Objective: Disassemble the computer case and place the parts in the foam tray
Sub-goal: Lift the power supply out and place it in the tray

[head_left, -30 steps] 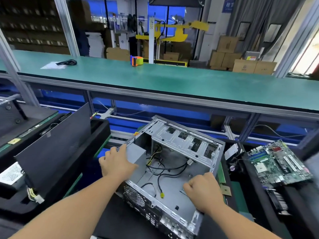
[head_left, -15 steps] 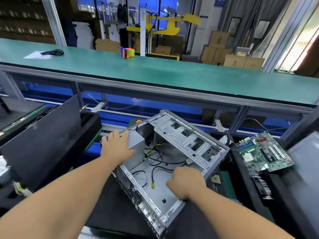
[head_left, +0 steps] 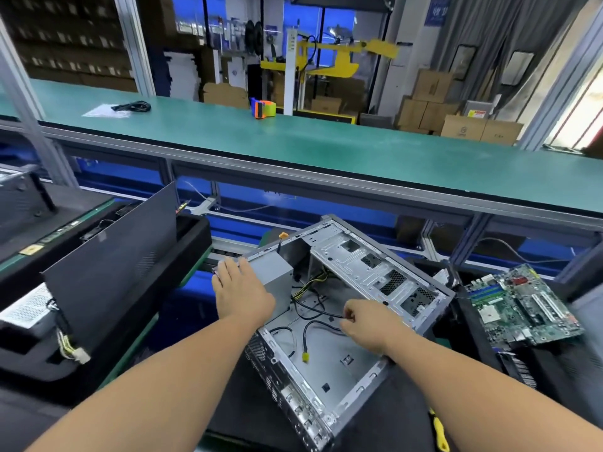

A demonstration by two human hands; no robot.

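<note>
case (head_left: 329, 363) open side up, long axis near-left to far-right; left hand (head_left: 243, 290) flat on power supply (head_left: 277, 282), right hand (head_left: 367, 324) pinching cable (head_left: 318, 316).

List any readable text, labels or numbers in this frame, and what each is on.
None can be read for certain.
Blue sign on the back wall: white characters, too blurred to read.
Cardboard boxes behind the green bench: small printed logos, illegible.
Red and yellow label on a box: too small.
Motherboard at right: markings too fine.
Computer case and side panel: no text visible.
</note>
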